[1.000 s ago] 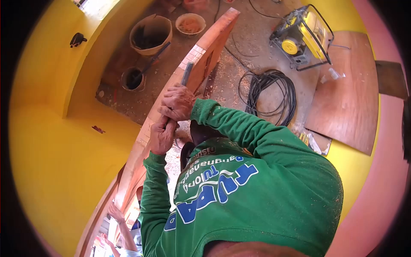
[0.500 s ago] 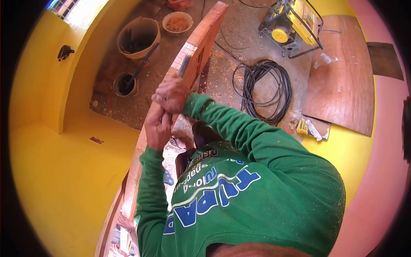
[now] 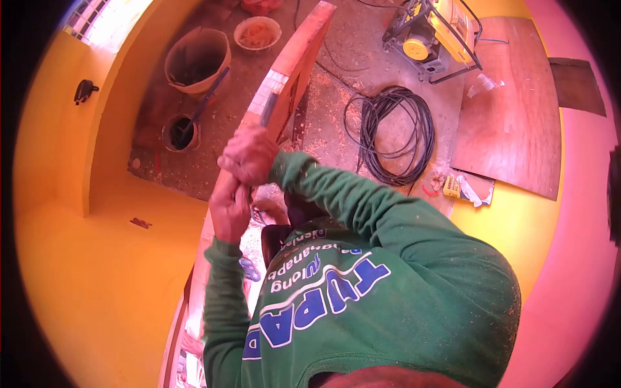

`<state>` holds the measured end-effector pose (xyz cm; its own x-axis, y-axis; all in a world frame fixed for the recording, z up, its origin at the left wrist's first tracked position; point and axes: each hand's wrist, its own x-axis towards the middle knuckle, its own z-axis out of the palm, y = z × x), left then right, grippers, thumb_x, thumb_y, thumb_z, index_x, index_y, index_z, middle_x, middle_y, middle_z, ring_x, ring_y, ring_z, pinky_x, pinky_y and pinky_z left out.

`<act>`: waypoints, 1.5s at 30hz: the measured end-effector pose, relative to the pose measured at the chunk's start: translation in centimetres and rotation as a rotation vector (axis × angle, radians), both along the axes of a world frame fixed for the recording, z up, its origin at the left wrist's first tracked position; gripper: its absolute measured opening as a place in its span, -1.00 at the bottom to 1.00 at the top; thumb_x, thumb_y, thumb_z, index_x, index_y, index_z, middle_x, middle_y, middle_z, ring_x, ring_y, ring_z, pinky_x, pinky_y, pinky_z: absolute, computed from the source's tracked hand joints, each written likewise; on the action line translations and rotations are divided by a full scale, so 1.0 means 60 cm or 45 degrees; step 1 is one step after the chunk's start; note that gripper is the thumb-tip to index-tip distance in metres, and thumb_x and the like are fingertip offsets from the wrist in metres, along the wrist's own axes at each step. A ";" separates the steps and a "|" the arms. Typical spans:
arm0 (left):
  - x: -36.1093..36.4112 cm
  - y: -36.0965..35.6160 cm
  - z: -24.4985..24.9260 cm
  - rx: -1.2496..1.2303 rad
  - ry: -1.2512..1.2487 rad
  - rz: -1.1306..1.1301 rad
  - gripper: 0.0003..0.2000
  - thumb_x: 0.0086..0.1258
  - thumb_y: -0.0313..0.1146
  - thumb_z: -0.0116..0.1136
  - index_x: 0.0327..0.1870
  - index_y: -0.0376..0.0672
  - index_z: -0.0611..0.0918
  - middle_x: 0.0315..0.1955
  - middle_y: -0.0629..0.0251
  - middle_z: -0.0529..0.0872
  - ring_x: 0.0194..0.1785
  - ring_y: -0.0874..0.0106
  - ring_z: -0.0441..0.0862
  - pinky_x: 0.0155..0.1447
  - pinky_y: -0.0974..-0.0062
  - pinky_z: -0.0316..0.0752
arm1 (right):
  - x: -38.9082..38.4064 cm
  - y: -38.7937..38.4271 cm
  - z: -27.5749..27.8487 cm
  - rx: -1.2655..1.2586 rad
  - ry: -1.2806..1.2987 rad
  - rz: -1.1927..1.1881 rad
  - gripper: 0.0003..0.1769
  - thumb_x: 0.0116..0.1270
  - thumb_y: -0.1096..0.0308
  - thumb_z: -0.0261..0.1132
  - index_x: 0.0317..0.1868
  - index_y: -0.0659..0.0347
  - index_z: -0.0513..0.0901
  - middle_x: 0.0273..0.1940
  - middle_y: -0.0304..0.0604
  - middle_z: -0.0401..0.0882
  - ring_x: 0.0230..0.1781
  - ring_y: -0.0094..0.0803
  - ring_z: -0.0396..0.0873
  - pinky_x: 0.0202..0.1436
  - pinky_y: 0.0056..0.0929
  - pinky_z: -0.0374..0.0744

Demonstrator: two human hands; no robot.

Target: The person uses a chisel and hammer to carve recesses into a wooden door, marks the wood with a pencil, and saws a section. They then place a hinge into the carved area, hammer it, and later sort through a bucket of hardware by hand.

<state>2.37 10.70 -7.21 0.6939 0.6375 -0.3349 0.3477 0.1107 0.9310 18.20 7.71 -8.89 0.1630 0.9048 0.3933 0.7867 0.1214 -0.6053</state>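
Note:
A long wooden panel (image 3: 291,61) stands on its narrow edge, running from the upper middle down past my left side. Both my hands are over its upper edge. My right hand (image 3: 250,153) is closed around a grey, bar-shaped tool (image 3: 268,110), whose straight end sticks out past the fingers along the wood; its grip is hidden. Just below and touching it, my left hand (image 3: 231,208) is closed, and what its fingers hold is hidden. Pale, squarish marks (image 3: 266,90) show on the panel's edge beside the tool.
A coil of black cable (image 3: 396,137) lies right of the panel, near a yellow machine in a black frame (image 3: 436,39). Left stand a large bucket (image 3: 198,61), a smaller bucket (image 3: 181,134) and a bowl (image 3: 257,33). A plywood sheet (image 3: 508,110) lies at the right.
Both hands have shifted slightly down and left in the picture, toward my body along the panel, still closed together. The view has moved a little and the light looks pinker.

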 end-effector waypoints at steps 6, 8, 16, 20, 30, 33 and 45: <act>-0.003 -0.011 0.009 0.326 -0.012 -0.030 -0.75 0.47 -0.45 0.01 0.06 -0.28 0.66 -0.61 0.51 0.52 -0.56 0.71 0.38 -0.50 0.64 0.26 | -0.003 -0.004 0.005 0.074 -0.151 0.075 -0.66 0.24 0.17 0.19 -0.67 0.08 0.49 -0.63 -0.19 0.44 -0.50 -0.19 0.47 -0.30 -0.20 0.35; 0.014 -0.004 -0.010 0.282 -0.122 0.011 -0.74 0.47 -0.44 0.00 0.05 -0.27 0.67 -0.63 0.48 0.52 -0.59 0.71 0.37 -0.52 0.63 0.26 | 0.010 0.004 -0.005 0.103 -0.049 -0.002 -0.66 0.23 0.18 0.20 -0.67 0.07 0.48 -0.64 -0.20 0.42 -0.50 -0.19 0.47 -0.30 -0.21 0.35; 0.017 -0.010 0.008 0.187 -0.069 0.023 -0.82 0.40 -0.49 0.05 -0.13 -0.37 0.66 -0.41 0.25 0.68 -0.30 0.50 0.60 -0.19 0.50 0.50 | 0.008 -0.007 0.001 -0.002 -0.048 -0.043 -0.65 0.25 0.15 0.17 -0.67 0.07 0.53 -0.59 -0.20 0.52 -0.45 -0.19 0.53 -0.22 -0.15 0.41; 0.006 0.001 0.007 0.294 0.009 -0.078 -0.81 0.37 -0.51 0.06 -0.09 -0.35 0.65 -0.30 0.11 0.70 -0.16 0.43 0.65 -0.08 0.45 0.51 | -0.013 -0.013 0.002 -0.010 -0.048 0.001 -0.65 0.24 0.14 0.15 -0.67 0.06 0.55 -0.59 -0.21 0.54 -0.46 -0.19 0.54 -0.19 -0.14 0.43; 0.030 -0.012 -0.016 0.293 -0.053 -0.066 -0.81 0.38 -0.48 0.04 -0.10 -0.30 0.66 -0.44 0.02 0.68 -0.33 0.47 0.63 -0.17 0.44 0.51 | 0.046 -0.004 -0.015 0.144 -0.154 -0.003 -0.76 0.14 0.19 0.21 -0.63 0.05 0.50 -0.62 -0.18 0.45 -0.46 -0.20 0.51 -0.28 -0.17 0.38; 0.040 -0.018 0.000 0.200 -0.063 -0.013 -0.80 0.40 -0.45 0.04 -0.10 -0.31 0.66 -0.48 0.02 0.65 -0.38 0.50 0.59 -0.26 0.40 0.49 | 0.041 -0.013 0.012 0.138 -0.171 0.068 -0.77 0.16 0.17 0.21 -0.59 0.05 0.55 -0.61 -0.17 0.45 -0.44 -0.17 0.51 -0.25 -0.17 0.38; 0.037 -0.019 0.022 0.084 -0.048 0.003 -0.75 0.46 -0.39 0.01 0.00 -0.27 0.68 -0.64 0.54 0.50 -0.58 0.73 0.34 -0.52 0.65 0.20 | 0.031 -0.013 0.003 0.078 -0.029 0.000 -0.66 0.21 0.19 0.20 -0.70 0.08 0.46 -0.64 -0.19 0.45 -0.49 -0.16 0.48 -0.26 -0.16 0.38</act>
